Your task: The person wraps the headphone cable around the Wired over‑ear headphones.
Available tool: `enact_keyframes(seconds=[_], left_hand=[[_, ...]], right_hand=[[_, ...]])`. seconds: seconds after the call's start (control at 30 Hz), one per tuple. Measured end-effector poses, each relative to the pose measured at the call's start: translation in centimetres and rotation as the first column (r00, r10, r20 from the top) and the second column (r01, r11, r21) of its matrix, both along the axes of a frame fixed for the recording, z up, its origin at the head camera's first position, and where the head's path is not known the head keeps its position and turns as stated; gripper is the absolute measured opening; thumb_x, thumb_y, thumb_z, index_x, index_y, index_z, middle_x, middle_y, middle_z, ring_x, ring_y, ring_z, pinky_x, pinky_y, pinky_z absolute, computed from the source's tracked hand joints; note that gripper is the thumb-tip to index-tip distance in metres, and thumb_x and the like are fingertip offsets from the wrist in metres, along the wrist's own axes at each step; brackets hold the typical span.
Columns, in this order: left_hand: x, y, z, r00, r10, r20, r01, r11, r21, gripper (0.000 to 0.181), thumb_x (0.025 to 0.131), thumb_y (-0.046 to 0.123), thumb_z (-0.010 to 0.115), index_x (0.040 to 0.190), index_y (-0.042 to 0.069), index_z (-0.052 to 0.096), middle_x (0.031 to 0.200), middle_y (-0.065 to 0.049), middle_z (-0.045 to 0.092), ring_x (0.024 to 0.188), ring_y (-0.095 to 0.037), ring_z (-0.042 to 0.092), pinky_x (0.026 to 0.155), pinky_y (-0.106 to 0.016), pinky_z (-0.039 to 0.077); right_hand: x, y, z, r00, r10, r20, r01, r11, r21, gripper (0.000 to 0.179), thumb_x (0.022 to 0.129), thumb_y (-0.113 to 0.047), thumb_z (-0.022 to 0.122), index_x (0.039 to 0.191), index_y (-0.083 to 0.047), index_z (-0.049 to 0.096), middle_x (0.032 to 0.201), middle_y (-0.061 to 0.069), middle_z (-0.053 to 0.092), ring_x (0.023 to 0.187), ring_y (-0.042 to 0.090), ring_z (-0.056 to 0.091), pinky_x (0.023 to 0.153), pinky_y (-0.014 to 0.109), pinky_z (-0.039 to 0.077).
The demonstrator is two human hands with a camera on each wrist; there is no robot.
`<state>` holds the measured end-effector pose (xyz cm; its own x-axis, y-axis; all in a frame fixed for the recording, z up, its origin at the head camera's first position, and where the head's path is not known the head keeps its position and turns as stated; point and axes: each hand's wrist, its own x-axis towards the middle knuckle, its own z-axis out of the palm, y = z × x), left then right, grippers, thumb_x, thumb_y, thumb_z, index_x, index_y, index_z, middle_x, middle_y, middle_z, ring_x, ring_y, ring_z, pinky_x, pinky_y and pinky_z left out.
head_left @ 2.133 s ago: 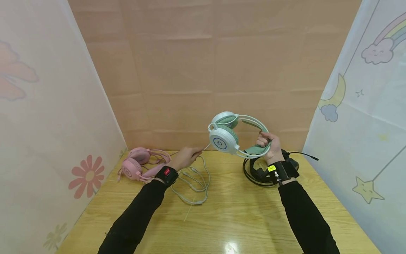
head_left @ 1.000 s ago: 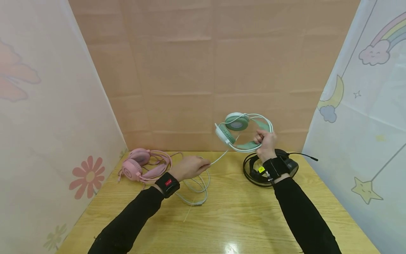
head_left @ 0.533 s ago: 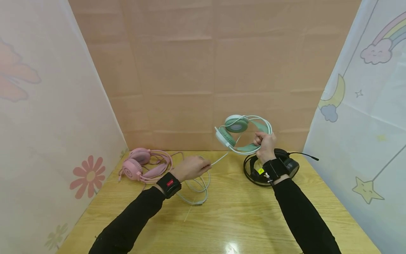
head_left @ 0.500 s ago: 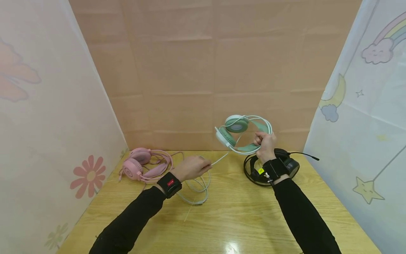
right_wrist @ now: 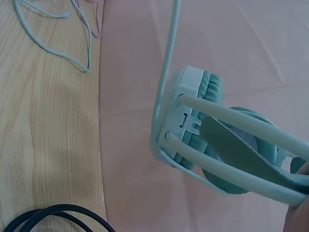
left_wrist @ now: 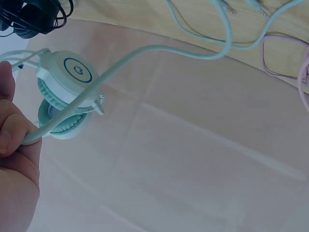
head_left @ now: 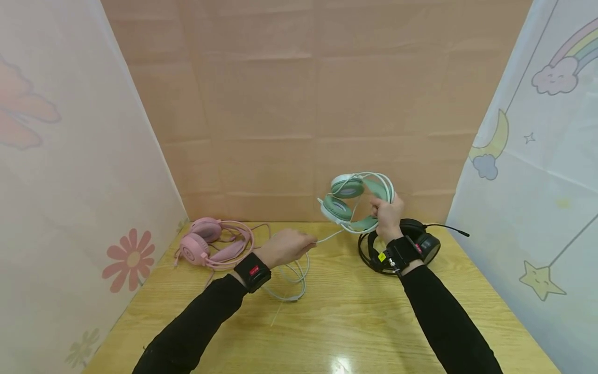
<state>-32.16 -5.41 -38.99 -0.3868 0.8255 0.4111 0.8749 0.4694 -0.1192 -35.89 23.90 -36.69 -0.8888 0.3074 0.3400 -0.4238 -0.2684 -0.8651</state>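
Above the table's back part, my right hand [head_left: 390, 215] grips the headband of mint-green and white headphones [head_left: 347, 187]. Their padded ear cups point left, and one white shell with a dark ring logo [left_wrist: 77, 70] shows in the left wrist view. My left hand [head_left: 287, 246] pinches their pale cable [head_left: 329, 237] a short way to the left of the headphones. In the right wrist view the cable [right_wrist: 166, 63] runs along the outside of an ear cup [right_wrist: 181, 111] and across the headband's wire arms. The rest of the cable lies in loose loops [head_left: 303, 283] on the table.
Pink headphones [head_left: 196, 248] lie at the back left, close to my left wrist. A black headset [head_left: 422, 239] with a boom microphone and coiled cable lies beneath my right wrist. A brown sheet [head_left: 261, 130] closes off the back of the wooden table [head_left: 355, 317].
The mint headphones have tilted, so their inner ear pads now face my head camera. Both have dropped slightly: my right hand and the headphones. My left hand, still pinching the cable, has moved right and lower.
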Motion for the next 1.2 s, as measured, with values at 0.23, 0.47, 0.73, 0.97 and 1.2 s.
enact_keyframes(seconds=[0.23,0.47,0.73,0.97,1.2], left_hand=[[0.2,0.2,0.3,0.996,-0.074,-0.043,0.074,0.997,0.016,0.007,0.099,0.018,0.059,0.099,0.015,0.065,0.081,0.006,0.073,0.065,-0.005,0.066,0.059,-0.019,0.051],[-0.2,-0.1,0.4,0.997,-0.022,-0.072,0.025,0.999,0.033,0.003,0.098,0.016,0.060,0.098,0.016,0.064,0.080,0.005,0.071,0.062,-0.003,0.061,0.059,-0.019,0.050],[-0.5,-0.4,0.9,0.995,0.009,-0.101,-0.003,0.998,0.059,0.008,0.097,0.016,0.062,0.100,0.014,0.069,0.084,0.004,0.073,0.068,-0.005,0.066,0.063,-0.021,0.052],[-0.4,-0.3,1.1,0.995,0.008,-0.097,-0.001,0.998,0.068,0.007,0.097,0.017,0.062,0.099,0.014,0.069,0.083,0.005,0.072,0.064,-0.003,0.061,0.061,-0.020,0.050],[-0.4,-0.5,1.6,0.987,0.042,-0.156,-0.024,0.993,0.114,0.006,0.095,0.016,0.065,0.097,0.013,0.069,0.082,0.004,0.072,0.067,-0.007,0.067,0.061,-0.024,0.054]], right_hand=[[-0.1,-0.1,-0.1,0.998,0.007,-0.060,-0.008,1.000,-0.029,0.024,0.094,0.008,0.053,0.087,-0.011,0.039,0.061,-0.003,0.015,0.052,0.015,0.008,0.052,0.032,0.012],[0.1,0.2,-0.4,0.999,0.027,-0.027,-0.026,0.999,0.021,0.028,0.094,0.005,0.055,0.082,-0.011,0.037,0.059,-0.002,0.016,0.049,0.016,0.009,0.051,0.033,0.013],[0.0,0.1,-0.7,0.999,0.034,0.015,-0.035,0.991,0.129,0.024,0.096,0.007,0.051,0.086,-0.011,0.038,0.060,-0.002,0.014,0.052,0.017,0.013,0.054,0.035,0.016],[0.3,-0.4,-0.8,0.998,-0.060,0.027,0.049,0.951,0.304,0.022,0.091,0.008,0.055,0.108,-0.007,0.057,0.056,-0.002,0.039,0.047,0.016,0.034,0.050,0.030,0.032],[0.6,-0.5,-0.7,0.997,-0.078,0.018,0.062,0.888,0.455,0.033,0.089,0.005,0.059,0.122,0.001,0.058,0.072,0.005,0.055,0.051,0.012,0.042,0.056,0.028,0.040]])
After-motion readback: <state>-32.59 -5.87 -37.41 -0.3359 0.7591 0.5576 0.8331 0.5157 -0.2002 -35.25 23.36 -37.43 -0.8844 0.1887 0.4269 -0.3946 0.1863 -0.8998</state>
